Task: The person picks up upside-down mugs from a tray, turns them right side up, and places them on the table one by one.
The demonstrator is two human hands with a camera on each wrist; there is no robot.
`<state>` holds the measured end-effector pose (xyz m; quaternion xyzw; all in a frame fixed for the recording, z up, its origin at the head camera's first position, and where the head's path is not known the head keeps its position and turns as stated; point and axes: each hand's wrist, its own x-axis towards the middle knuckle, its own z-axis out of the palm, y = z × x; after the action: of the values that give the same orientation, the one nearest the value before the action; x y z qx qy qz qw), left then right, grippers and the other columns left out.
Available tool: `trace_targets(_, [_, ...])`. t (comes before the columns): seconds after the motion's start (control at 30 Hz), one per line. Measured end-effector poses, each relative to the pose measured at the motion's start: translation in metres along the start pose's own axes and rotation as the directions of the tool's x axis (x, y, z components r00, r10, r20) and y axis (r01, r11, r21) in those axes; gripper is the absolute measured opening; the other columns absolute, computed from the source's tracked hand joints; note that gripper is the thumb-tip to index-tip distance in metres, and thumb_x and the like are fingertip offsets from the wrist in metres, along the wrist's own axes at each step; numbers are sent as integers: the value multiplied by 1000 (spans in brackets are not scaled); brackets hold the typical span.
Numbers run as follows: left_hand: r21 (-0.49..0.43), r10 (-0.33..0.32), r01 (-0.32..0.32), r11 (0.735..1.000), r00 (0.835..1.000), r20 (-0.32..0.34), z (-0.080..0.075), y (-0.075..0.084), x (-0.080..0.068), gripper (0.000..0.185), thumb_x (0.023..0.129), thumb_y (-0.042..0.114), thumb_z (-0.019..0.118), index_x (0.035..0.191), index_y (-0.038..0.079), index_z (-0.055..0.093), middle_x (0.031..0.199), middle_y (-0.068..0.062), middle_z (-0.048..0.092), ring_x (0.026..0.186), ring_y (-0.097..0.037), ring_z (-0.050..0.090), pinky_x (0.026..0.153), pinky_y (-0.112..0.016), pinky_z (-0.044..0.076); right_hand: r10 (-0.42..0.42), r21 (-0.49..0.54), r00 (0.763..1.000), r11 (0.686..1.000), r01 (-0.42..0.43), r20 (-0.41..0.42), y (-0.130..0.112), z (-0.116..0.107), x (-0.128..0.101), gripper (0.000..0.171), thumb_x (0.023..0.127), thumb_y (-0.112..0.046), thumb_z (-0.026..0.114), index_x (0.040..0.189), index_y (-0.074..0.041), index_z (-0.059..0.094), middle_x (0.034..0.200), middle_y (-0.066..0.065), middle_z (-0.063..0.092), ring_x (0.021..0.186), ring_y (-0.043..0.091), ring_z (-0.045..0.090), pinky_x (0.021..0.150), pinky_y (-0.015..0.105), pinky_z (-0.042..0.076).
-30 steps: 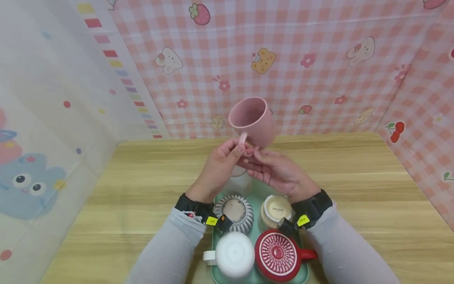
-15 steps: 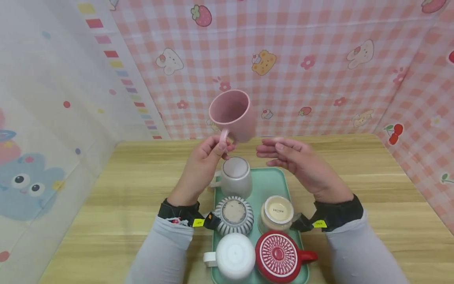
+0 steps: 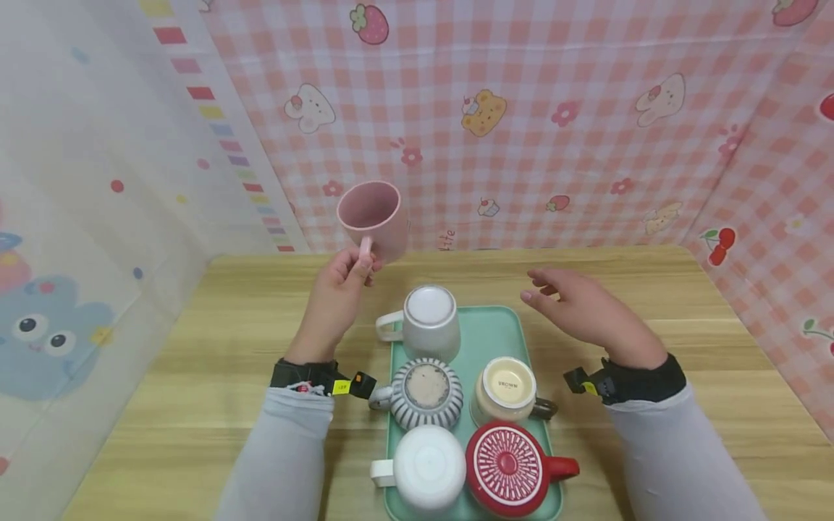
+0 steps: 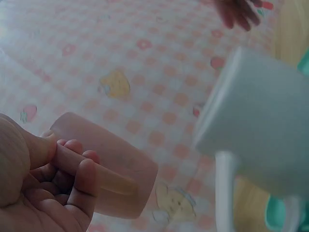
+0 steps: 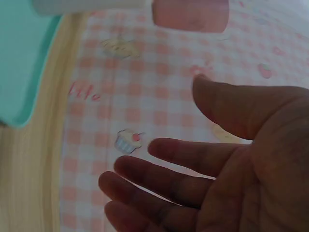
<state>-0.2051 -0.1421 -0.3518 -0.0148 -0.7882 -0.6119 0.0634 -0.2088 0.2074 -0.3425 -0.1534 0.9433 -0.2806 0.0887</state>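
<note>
A pink mug (image 3: 386, 230) hangs in the air beyond the tray, tilted with its mouth toward the head camera. My left hand (image 3: 337, 297) grips it by its handle; the left wrist view shows thumb and fingers around the handle of the pink mug (image 4: 120, 164). Off to the right, my right hand (image 3: 586, 307) hovers above the table holding nothing. In the right wrist view the right hand (image 5: 227, 169) has its fingers extended and thumb apart. Closest to the left hand on the tray is an upside-down whitish-grey mug (image 3: 433, 329).
A mint green tray (image 3: 489, 329) lies on the wooden table (image 3: 195, 376). Upside down on it are a striped cup (image 3: 426, 394), a beige mug (image 3: 504, 391), a white mug (image 3: 428, 467) and a red mug (image 3: 508, 470). Behind rises a pink checked cloth (image 3: 521, 159).
My right hand has come off the pink mug and moved right. The left hand has carried the mug leftward, uncovering the whitish-grey mug and the tray's far end.
</note>
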Motion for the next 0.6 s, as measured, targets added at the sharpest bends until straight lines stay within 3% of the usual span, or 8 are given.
trace_targets(0.1, [24,-43,44,999,999,-33,-7,-15,6,29,111,24,50,119,0,63,120,-17,67,101,-24,59,90,-33,49,18,-96,999,995,-13,49,7,9,6,64,107,-44,55,153,0,46,148,28,55,135,48,54,107,66,47])
trace_targets(0.2, [51,-78,82,995,995,-62,-11,-29,12,29,111,24,50,118,-1,63,117,-15,67,100,-24,58,87,-31,48,25,-127,997,992,-15,76,13,16,11,63,107,-40,56,152,3,46,148,31,54,135,50,53,108,66,46])
trace_targets(0.37, [91,-106,114,989,991,-85,-17,-51,19,29,111,23,50,116,-2,64,113,-18,66,98,-26,58,82,-30,46,26,-131,994,991,-12,104,18,27,16,62,107,-37,56,151,5,46,147,31,54,137,50,52,110,65,44])
trace_targets(0.6, [96,-125,132,987,989,-79,-20,-73,27,28,111,22,48,116,-1,65,117,-19,68,100,-29,59,87,-33,48,23,-115,993,993,-11,111,23,39,24,61,107,-38,55,152,2,46,152,29,51,144,49,45,116,65,38])
